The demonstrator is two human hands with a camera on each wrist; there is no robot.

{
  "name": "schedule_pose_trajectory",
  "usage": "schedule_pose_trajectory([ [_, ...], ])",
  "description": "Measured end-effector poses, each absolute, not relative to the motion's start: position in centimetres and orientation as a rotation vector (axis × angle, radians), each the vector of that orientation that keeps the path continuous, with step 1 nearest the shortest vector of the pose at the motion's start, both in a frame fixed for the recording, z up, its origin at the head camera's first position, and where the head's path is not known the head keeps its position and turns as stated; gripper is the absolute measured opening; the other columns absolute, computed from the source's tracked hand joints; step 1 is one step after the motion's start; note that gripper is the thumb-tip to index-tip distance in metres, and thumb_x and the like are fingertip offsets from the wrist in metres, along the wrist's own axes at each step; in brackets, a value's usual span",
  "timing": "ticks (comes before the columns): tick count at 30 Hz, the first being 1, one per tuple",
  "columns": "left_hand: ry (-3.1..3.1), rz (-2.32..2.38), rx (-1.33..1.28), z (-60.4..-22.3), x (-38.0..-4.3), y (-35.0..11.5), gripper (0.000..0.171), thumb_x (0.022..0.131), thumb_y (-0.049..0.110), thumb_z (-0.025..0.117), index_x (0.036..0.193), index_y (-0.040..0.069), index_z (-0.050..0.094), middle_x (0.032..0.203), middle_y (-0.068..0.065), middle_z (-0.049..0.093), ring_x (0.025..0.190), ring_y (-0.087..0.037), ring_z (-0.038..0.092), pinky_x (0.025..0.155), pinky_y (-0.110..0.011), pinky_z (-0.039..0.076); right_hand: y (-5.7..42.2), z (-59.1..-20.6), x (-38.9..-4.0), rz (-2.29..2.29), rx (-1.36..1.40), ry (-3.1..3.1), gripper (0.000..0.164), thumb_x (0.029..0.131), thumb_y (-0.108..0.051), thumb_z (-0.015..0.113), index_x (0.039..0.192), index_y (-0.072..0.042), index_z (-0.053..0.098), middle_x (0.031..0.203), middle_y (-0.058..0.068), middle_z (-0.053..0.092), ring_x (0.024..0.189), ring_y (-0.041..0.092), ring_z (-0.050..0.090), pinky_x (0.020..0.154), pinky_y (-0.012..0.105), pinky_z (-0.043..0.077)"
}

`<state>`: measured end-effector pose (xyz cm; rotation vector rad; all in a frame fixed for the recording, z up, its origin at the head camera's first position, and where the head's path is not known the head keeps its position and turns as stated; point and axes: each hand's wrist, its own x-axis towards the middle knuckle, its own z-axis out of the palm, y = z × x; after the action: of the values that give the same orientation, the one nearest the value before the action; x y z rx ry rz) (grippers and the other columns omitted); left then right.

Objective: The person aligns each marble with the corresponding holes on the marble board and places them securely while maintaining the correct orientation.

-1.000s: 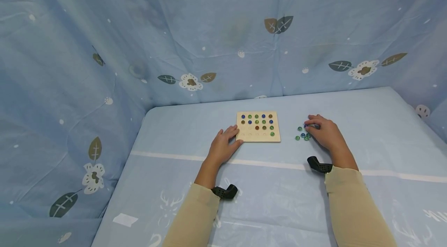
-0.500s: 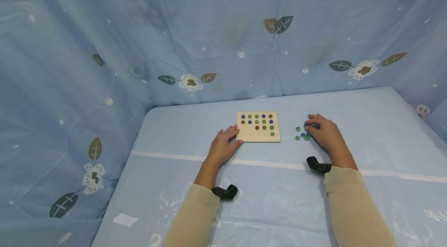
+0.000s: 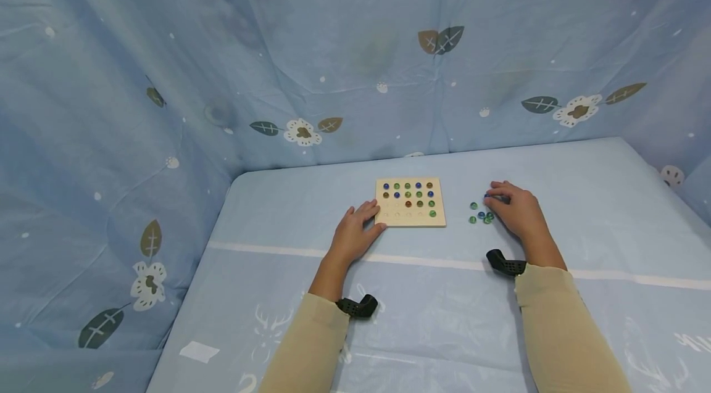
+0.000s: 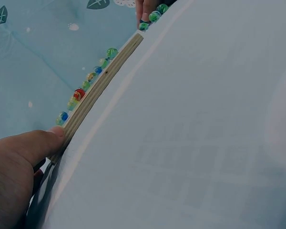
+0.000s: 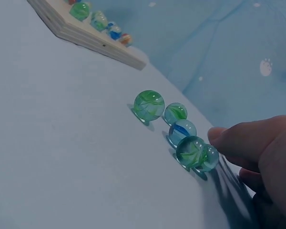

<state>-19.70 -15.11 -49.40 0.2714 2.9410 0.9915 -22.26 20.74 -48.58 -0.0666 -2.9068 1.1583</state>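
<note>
A pale wooden board (image 3: 397, 223) carries rows of coloured glass marbles in its hollows, with bare hollows toward its front left. My left hand (image 3: 354, 234) holds the board's front left corner, thumb at the near edge and fingers at the left side; the left wrist view shows that thumb against the board's edge (image 4: 100, 86). Right of the board, my right hand (image 3: 515, 210) pinches a blue marble (image 3: 486, 195) between thumb and fingers. In the right wrist view the thumb hides it. Just left of this hand lie several loose marbles, among them a green marble (image 5: 149, 105) and a blue-streaked marble (image 5: 182, 133).
A light blue cloth (image 3: 433, 313) with a white stripe covers the table. Patterned curtains (image 3: 355, 60) hang behind and at the sides. A white patch (image 3: 199, 351) lies at the front left. Each wrist wears a black strap-on mount (image 3: 507, 263).
The pinched blue marble has shifted slightly away from me at the right fingertips. One loose green marble has rolled a little to the left. My left hand and the board keep their place.
</note>
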Motion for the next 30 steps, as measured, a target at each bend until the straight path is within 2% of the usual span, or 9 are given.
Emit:
schedule_pose_trajectory([
  [9,2.941,0.998,0.273,-49.5,-19.7,-15.2,0.055,0.093,0.039,0.068,0.142,0.017,0.054,0.153,0.008,0.043,0.144,-0.013,0.037,0.125,-0.037,0.017,19.5,-47.4,-21.9,1.306,-0.184,-2.779,0.047,0.099,-0.038,0.058,0.129,-0.003,0.063,0.153,0.010,0.044,0.149,0.031,0.027,0.119,0.058,0.023],
  [20,2.945,1.022,0.280,-49.3,-19.6,-15.1,0.055,0.093,0.038,0.068,0.142,0.016,0.055,0.153,0.008,0.044,0.144,-0.013,0.037,0.125,-0.037,0.018,14.4,-46.3,-21.5,1.216,0.056,-2.754,0.032,0.095,-0.025,0.065,0.118,-0.003,0.070,0.148,0.011,0.051,0.147,0.031,0.032,0.117,0.057,0.029],
  [30,2.928,1.033,0.269,-49.5,-19.5,-15.1,0.055,0.093,0.038,0.068,0.142,0.017,0.054,0.153,0.008,0.044,0.145,-0.013,0.036,0.125,-0.038,0.017,11.0,-47.3,-20.7,1.232,0.317,-2.742,0.025,0.090,-0.021,0.071,0.108,-0.004,0.073,0.142,0.012,0.056,0.145,0.033,0.035,0.117,0.055,0.031],
])
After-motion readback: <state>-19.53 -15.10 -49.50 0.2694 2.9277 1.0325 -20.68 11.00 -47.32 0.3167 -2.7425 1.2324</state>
